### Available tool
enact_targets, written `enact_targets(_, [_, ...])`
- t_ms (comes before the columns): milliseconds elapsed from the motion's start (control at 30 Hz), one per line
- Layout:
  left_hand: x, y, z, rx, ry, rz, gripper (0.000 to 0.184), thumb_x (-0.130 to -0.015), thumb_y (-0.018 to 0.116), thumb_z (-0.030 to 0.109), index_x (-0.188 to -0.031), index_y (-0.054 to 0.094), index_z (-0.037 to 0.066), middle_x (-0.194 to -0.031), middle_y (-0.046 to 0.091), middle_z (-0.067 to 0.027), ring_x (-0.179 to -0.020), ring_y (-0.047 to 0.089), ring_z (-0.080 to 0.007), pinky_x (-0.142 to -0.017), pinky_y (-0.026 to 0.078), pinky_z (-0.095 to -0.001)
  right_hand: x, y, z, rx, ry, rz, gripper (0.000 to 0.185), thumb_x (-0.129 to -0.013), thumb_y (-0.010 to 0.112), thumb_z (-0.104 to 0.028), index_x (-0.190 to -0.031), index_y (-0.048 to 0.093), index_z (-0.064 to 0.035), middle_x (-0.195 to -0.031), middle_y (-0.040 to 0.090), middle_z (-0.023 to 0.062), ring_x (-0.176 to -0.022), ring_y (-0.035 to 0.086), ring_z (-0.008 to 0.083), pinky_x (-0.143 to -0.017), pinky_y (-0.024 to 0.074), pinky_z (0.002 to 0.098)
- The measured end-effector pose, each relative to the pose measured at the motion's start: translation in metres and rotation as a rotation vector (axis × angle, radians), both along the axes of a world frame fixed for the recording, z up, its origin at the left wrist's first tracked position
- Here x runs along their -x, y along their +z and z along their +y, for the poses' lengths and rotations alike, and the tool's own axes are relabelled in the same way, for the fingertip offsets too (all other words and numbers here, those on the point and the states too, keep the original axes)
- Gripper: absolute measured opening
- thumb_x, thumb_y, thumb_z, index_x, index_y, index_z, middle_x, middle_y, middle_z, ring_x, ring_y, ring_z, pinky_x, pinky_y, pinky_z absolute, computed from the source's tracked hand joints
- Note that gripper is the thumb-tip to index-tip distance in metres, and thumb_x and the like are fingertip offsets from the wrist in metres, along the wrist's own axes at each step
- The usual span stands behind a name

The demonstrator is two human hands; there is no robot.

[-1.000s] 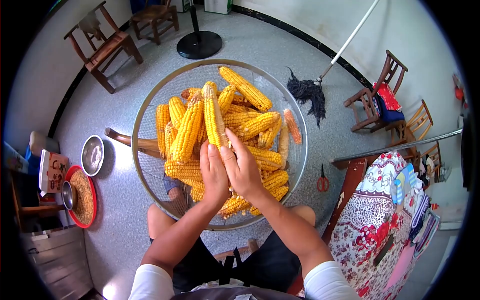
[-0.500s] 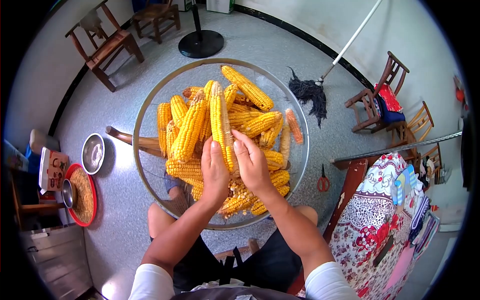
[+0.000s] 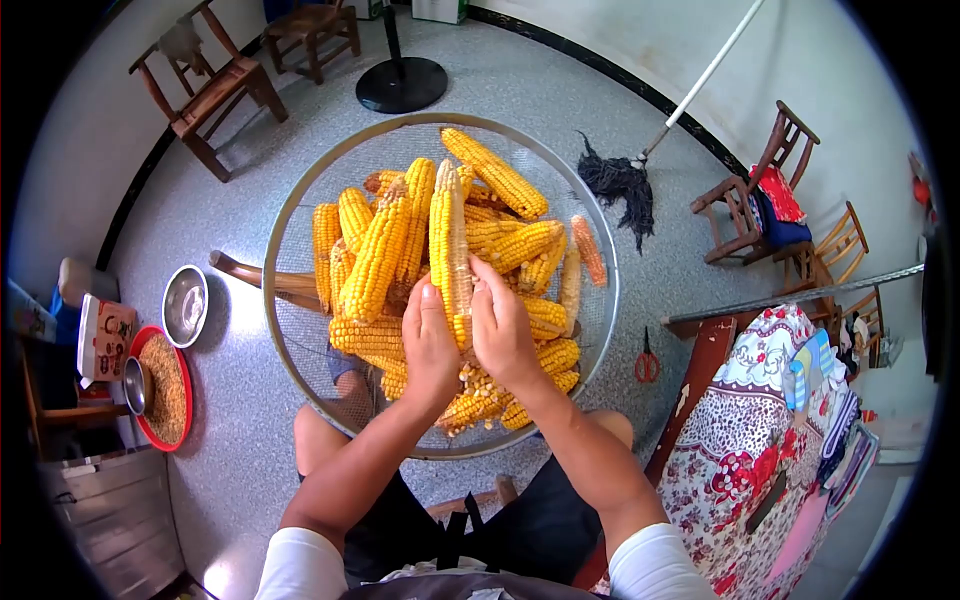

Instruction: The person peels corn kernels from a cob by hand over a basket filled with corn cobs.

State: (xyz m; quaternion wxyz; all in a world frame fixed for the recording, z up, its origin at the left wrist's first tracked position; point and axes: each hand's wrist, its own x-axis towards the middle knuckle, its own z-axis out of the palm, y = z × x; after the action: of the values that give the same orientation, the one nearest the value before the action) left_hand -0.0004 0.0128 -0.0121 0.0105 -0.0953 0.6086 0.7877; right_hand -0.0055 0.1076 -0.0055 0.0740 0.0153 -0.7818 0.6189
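Between my two hands stands a yellow corn cob (image 3: 449, 240), its tip pointing away from me. A pale strip without kernels runs along its right side. My left hand (image 3: 431, 345) grips the cob's lower left, thumb up. My right hand (image 3: 502, 325) closes on its lower right, thumb and fingers by the bare strip. Beneath lies a heap of corn cobs (image 3: 375, 262) in a round mesh sieve (image 3: 281, 225) with a metal rim. Loose kernels (image 3: 478, 385) show just below my hands. A stripped reddish cob (image 3: 589, 250) rests at the sieve's right side.
Left on the floor are a steel bowl (image 3: 186, 306) and a red basin (image 3: 184, 430) holding kernels. Red-handled scissors (image 3: 647, 362) lie to the right, near a flower-patterned cloth (image 3: 720, 455). A mop (image 3: 622, 185), a black round stand base (image 3: 402, 85) and wooden chairs (image 3: 215, 90) stand beyond.
The held cob has turned and shifted slightly right, so more of its pale bare strip faces up. Both hands stay around it in nearly the same place.
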Motion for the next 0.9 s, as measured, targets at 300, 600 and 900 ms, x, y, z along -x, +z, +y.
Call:
enact_targets(300, [0.003, -0.003, -0.005, -0.13, -0.08, -0.082, 0.04, -0.11, 0.032, 0.029, -0.134, 0.047, 0.001, -0.116, 0.059, -0.0113, -0.102, 0.059, -0.0162, -0.089, 0.05, -0.0312, 0.002, 0.008, 0.007, 0.241, 0.067, -0.17, 0.046, -0.109, 0.038, -0.027, -0.137, 0.049, 0.0078, -0.121, 0.065, 0.022, -0.109, 0.064, 0.0264, -0.094, 0.0484, 0.0343])
enact_targets(600, [0.003, -0.003, -0.003, -0.262, -0.014, -0.065, 0.038, -0.11, 0.032, 0.029, -0.134, 0.045, 0.002, -0.112, 0.058, -0.0094, -0.095, 0.059, -0.0151, -0.084, 0.051, -0.0304, -0.007, 0.008, -0.007, 0.002, 0.107, -0.039, 0.058, -0.102, 0.053, -0.029, -0.142, 0.039, 0.0107, -0.129, 0.056, 0.0283, -0.12, 0.056, 0.035, -0.103, 0.0428, 0.0416])
enact_targets(900, [0.004, -0.01, -0.004, -0.06, -0.009, 0.04, 0.039, -0.11, 0.033, 0.032, -0.128, 0.049, 0.001, -0.107, 0.059, -0.0084, -0.094, 0.058, -0.0138, -0.083, 0.05, -0.0294, -0.01, 0.003, -0.01, -0.191, 0.054, 0.174, 0.048, -0.104, 0.045, -0.018, -0.143, 0.039, 0.0098, -0.117, 0.06, 0.0259, -0.105, 0.058, 0.037, -0.093, 0.0453, 0.0447])
